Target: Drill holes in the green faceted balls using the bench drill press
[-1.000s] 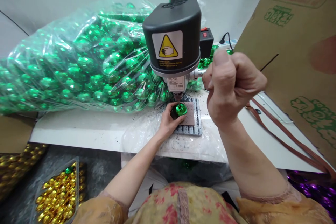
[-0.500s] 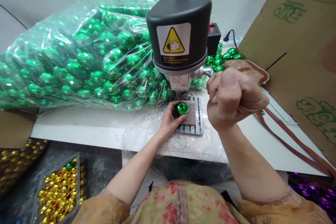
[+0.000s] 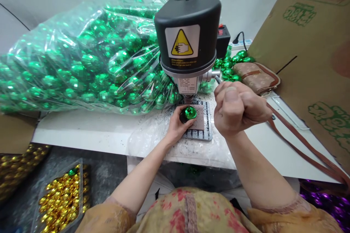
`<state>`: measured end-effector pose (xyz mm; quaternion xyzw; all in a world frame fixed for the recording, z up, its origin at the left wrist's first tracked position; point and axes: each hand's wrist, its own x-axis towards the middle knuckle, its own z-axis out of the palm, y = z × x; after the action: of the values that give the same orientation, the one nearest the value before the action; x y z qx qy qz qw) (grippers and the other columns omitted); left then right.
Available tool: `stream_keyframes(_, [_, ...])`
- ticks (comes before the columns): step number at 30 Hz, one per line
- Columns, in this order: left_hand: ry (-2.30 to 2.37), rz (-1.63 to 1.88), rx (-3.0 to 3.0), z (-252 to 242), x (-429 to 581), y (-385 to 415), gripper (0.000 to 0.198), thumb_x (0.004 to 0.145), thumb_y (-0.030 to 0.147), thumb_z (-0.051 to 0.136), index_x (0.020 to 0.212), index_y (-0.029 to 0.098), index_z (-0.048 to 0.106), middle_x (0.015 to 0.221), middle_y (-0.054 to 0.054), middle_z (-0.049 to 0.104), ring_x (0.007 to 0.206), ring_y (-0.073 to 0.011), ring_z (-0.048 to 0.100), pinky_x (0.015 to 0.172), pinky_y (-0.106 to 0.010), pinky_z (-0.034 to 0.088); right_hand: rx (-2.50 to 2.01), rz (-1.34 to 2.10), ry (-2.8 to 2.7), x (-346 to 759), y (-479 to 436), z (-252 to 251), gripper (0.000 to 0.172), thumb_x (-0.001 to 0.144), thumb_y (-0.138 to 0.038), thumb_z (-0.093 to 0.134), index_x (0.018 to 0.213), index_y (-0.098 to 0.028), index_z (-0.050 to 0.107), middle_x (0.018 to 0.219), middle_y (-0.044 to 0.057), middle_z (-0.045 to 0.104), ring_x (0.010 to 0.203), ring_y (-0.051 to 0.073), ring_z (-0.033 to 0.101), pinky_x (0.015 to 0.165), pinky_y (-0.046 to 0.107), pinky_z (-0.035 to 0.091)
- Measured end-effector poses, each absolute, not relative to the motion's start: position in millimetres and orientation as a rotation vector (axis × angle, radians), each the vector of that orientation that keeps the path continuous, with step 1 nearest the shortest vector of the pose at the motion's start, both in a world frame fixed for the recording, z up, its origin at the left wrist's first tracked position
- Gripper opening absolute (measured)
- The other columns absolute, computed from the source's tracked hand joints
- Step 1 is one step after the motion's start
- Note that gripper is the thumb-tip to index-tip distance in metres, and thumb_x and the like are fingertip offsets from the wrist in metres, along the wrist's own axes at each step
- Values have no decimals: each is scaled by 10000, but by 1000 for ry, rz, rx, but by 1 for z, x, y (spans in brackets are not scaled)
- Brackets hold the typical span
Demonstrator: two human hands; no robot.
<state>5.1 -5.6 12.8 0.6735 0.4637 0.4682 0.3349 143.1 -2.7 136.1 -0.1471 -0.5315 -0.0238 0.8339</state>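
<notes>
A black bench drill press (image 3: 188, 32) with a yellow warning sticker stands on the white table (image 3: 82, 133). My left hand (image 3: 177, 125) is closed round a shiny green faceted ball (image 3: 189, 112) and holds it on the brown pad of the ribbed base plate (image 3: 203, 127), right under the drill tip. My right hand (image 3: 239, 107) is a fist wrapped round the press's metal lever handle (image 3: 217, 79) at the machine's right side.
A big clear plastic bag of green balls (image 3: 82, 58) fills the table's left and back. Loose green balls (image 3: 232, 62), a brown strapped purse (image 3: 255, 76) and a cardboard sheet (image 3: 314, 51) are to the right. A tray of gold balls (image 3: 61, 196) sits low left.
My right fist has come down and toward me with the lever. The left hand has kept the green ball in place under the drill.
</notes>
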Motion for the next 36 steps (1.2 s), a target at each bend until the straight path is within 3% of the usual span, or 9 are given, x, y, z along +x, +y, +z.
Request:
stream_keyframes(10, [1230,1222,1748,13,5,-7,483,762,287,805,1185,227,579,1178,-78,679,1091,-245,650,962,-390,504,-249,-135,-1222,147,-2,122,437,829,-117,527,570,-185,181,479,-65,269,397,37,256,417,264,295])
stream_keyframes(15, [1272,1232,1764,12,7,-4,481,756,290,816,1175,215,591,1151,-76,682,1071,-241,660,947,-387,516,-566,30,-1090,143,-6,158,501,917,-294,550,535,-187,244,470,-58,278,416,44,292,438,278,249])
stream_keyframes(20, [1456,1398,1777,12,-3,-27,459,770,388,809,1154,228,617,1109,-76,685,1048,-250,665,927,-404,531,-653,118,-1108,145,2,197,478,932,-281,550,560,-205,261,504,-64,262,432,34,302,465,258,283])
stream_keyframes(25, [850,1314,2469,2,-32,-98,575,773,462,806,1267,261,590,1043,-101,713,875,-229,703,731,-332,576,-593,137,-1086,143,1,202,451,930,-210,539,576,-214,259,510,-75,254,425,21,340,465,239,258])
stream_keyframes(28, [505,906,2973,-16,-45,-133,403,846,339,740,1222,252,623,1044,-123,716,778,-199,680,657,-303,552,-560,136,-1064,141,-2,201,449,914,-139,537,566,-208,262,508,-82,242,415,6,346,461,220,254])
stream_keyframes(31, [481,593,3183,-31,-52,-147,385,905,174,622,1284,229,576,1107,-126,696,887,-202,679,787,-327,560,-588,164,-1068,142,-3,202,436,933,-169,513,571,-203,272,528,-80,260,429,-6,351,474,207,263])
stream_keyframes(36, [483,794,3064,-26,-32,-133,303,936,139,493,1216,204,591,1117,-109,687,891,-193,642,799,-323,561,-561,194,-1075,142,0,200,465,927,-217,549,551,-200,275,505,-84,270,434,5,302,470,239,251])
